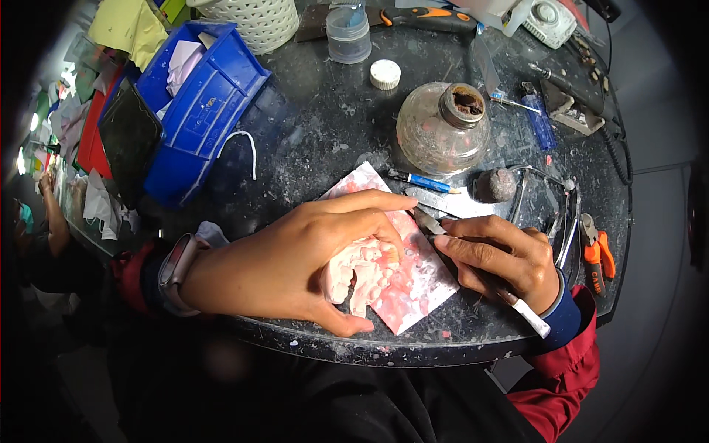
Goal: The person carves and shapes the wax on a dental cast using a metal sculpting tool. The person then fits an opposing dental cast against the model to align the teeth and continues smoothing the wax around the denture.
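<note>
A pale pink dental model [354, 277] with moulded teeth is gripped by my left hand [317, 244], thumb at its near side and fingers curled over the far side. The left index finger stretches out toward the knife. In my right hand [502, 258] is a wax knife [533, 319], its dark metal end pointing at the left fingertip and its whitish handle end sticking out below the palm. Beneath the model lies a white card [417, 299] smeared with pink. The model's far side is hidden by my left fingers.
Beyond the hands stand a glass spirit lamp [439, 136], a blue pencil [425, 181] and a dark round lump [496, 186]. Orange-handled pliers [597, 255] lie at right. A blue bin [207, 111] is at left, near a white cap [385, 74]. The dark table's rounded edge [354, 354] is close.
</note>
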Demonstrator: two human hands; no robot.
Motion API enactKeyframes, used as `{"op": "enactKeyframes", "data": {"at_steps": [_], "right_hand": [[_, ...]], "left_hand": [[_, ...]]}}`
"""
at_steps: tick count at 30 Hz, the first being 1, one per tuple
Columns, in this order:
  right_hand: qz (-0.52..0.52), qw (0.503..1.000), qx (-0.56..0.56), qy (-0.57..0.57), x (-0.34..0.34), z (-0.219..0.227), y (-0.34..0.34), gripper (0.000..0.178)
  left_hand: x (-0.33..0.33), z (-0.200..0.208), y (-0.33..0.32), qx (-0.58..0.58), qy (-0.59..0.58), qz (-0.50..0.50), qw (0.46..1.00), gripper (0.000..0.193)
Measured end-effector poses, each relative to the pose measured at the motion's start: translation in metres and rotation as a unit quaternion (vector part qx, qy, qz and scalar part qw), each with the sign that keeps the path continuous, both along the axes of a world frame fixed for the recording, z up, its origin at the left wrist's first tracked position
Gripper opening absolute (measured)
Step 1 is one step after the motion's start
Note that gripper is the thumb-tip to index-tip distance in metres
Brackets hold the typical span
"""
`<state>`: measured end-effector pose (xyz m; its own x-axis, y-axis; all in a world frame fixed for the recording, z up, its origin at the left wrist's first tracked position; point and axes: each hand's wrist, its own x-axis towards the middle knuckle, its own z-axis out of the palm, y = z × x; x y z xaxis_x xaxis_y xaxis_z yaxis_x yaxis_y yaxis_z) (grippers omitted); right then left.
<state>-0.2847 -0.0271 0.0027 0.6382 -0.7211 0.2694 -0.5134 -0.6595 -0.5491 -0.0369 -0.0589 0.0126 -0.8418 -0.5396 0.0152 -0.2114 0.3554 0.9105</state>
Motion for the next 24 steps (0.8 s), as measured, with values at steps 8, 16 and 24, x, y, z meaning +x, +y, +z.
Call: {"op": "enactKeyframes", "data": {"at_steps": [8, 16, 24], "right_hand": [[-0.019, 0.999, 0.010, -0.040, 0.000, 0.007, -0.001, 0.027], [-0.082, 0.970, 0.033, -0.224, -0.009, 0.014, 0.004, 0.019], [-0.226, 0.844, 0.139, -0.465, -0.012, 0.021, -0.032, 0.026]], "left_hand": [[0.000, 0.025, 0.000, -0.051, 0.050, 0.054, 0.996, 0.054], [0.013, 0.026, 0.015, 0.260, 0.191, 0.187, 0.928, 0.069], [0.035, 0.012, 0.005, 0.256, 0.256, 0.247, 0.899, 0.063]]}}
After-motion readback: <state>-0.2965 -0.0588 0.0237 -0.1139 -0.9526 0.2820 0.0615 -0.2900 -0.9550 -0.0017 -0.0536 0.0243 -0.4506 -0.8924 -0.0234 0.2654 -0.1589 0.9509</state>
